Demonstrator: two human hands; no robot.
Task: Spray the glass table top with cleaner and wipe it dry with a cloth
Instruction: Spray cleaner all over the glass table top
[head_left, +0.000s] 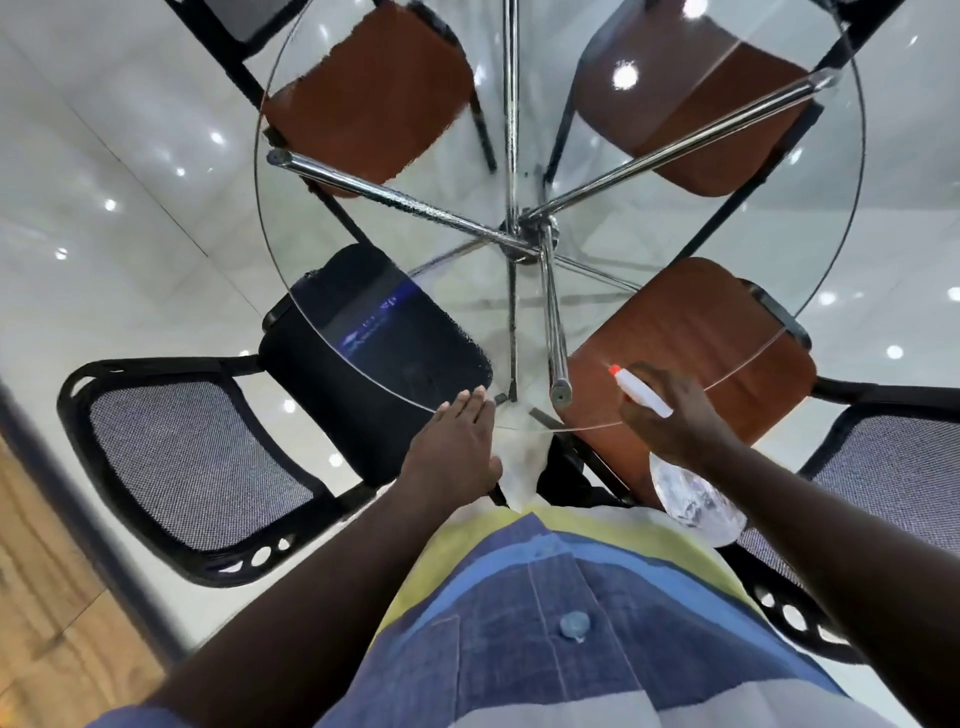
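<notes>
In the head view, the left hand (457, 441) rests flat, fingers straight, on the round glass table top (649, 244) at its six o'clock rim, while at five o'clock the right hand (670, 415) grips a clear spray bottle (696, 501), nozzle pointing over the glass.

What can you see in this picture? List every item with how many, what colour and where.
glass table top: one, clear, round, centre of view
table frame: one, chrome, under the glass, tubes spreading from a hub
brown-seat chairs: three, brown seats on black frames; far left, far right, near right
black-seat chair: one, black with a grey mesh back, near left
spray bottle: one, clear with a white head and orange nozzle, over the near right edge
floor: glossy white tiles, wood strip at lower left
shirt: one, blue, yellow and white stripes, bottom
left hand: fingers straight, at the near edge of the glass
right hand: grips the spray bottle
</notes>
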